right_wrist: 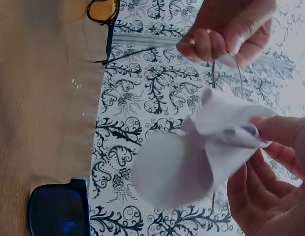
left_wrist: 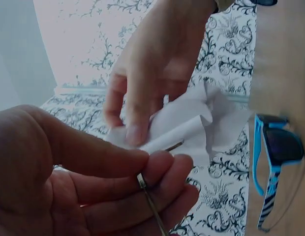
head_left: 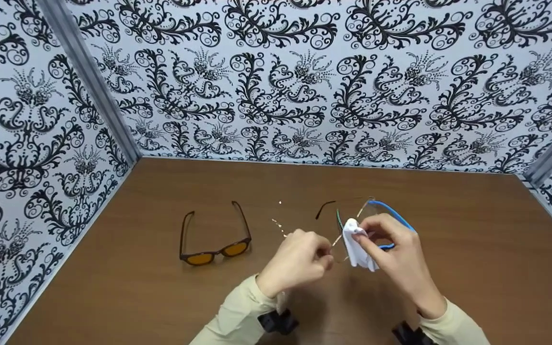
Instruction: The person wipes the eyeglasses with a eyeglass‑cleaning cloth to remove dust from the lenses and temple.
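My left hand pinches a pair of thin wire-framed glasses by the metal frame between thumb and fingertips. In the left wrist view, a slim metal part of them runs down past those fingers. My right hand grips a white cloth between thumb and fingers, folded over the glasses and hanging down in loose folds. The cloth hides much of the frame and lenses. One temple with a dark tip reaches out beyond the cloth in the head view.
Dark-framed glasses with orange lenses lie on the brown table at left, temples unfolded. Blue-framed sunglasses lie behind my right hand. A patterned wall stands along the table's back edge, and another at left.
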### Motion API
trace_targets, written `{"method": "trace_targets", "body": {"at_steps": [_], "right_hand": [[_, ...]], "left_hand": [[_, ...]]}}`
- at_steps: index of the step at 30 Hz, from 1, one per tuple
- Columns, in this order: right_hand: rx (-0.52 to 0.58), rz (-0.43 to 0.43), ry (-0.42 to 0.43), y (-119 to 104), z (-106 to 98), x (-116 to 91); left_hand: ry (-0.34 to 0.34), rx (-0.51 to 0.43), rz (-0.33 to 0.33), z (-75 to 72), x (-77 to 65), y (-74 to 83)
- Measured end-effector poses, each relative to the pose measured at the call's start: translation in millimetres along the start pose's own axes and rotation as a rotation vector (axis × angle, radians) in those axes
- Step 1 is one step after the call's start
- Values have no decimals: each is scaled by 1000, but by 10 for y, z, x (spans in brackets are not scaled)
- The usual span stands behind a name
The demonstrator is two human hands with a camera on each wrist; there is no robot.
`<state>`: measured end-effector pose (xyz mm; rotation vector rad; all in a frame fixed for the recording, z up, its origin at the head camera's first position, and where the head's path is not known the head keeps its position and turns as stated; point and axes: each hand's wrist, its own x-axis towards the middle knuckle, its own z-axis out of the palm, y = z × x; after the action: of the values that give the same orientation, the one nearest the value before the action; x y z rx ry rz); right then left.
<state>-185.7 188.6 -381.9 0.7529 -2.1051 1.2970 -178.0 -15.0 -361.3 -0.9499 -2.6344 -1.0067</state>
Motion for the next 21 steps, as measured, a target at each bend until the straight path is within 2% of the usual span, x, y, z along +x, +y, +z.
{"method": "trace_targets", "body": {"at_steps": [4, 7, 10, 14, 18, 21], "right_hand": [[-72, -105, 31, -20, 82, -22], [-110, -192, 50, -38, 155, -63], [-153, -320, 58, -47, 225, -123], [-195, -464, 73, -53, 261, -185], [-214, -500, 80, -32, 201, -194], [-259, -479, 79, 6, 134, -181]], "left_hand": [[15, -14, -18, 23, 13, 29], [14, -77, -49, 23, 14, 25], [4, -160, -81, 19, 11, 6], [-4, -219, -103, 3, 5, -13], [-14, -241, -108, -28, 1, -8], [-19, -212, -95, -38, 0, 2]]}}
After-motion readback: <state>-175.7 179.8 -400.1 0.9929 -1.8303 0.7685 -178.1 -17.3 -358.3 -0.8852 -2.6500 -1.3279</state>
